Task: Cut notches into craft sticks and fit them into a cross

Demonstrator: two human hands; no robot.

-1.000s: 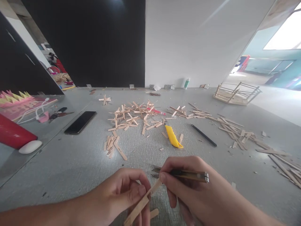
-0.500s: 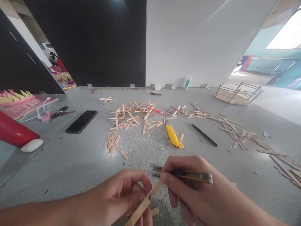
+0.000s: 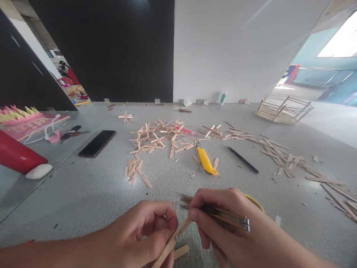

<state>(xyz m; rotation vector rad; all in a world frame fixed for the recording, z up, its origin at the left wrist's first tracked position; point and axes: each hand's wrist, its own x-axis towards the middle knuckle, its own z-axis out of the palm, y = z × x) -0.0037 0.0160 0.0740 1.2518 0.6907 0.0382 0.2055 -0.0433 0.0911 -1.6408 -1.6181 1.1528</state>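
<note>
A pale wooden craft stick (image 3: pixel 165 254) runs slantwise between my hands, with a notch or split near its middle. My left hand (image 3: pixel 147 232) pinches its lower part between thumb and fingers. The fingertips of my right hand (image 3: pixel 223 219) grip its upper end. Also lying in my right hand is a slim brass-and-black tool (image 3: pixel 230 216) with a silver end, perhaps a cutter; the fingers hide part of it. Dark pointed tips (image 3: pixel 185 200) show left of my right fingers. Beneath my hands, another craft stick (image 3: pixel 182 252) lies on the grey tabletop (image 3: pixel 92 201).
A yellow utility knife (image 3: pixel 205 160), a black pencil (image 3: pixel 243 159) and heaped craft sticks (image 3: pixel 156 136) lie ahead. At left are a phone (image 3: pixel 97 143) and a red bottle (image 3: pixel 19 154). A stick frame (image 3: pixel 284 110) stands back right. A yellow curved edge (image 3: pixel 255 202) shows behind my right hand.
My right hand has moved slightly down, and the slim tool tilts more steeply. The yellow curved edge behind that hand now shows. Both hands keep hold of the craft stick.
</note>
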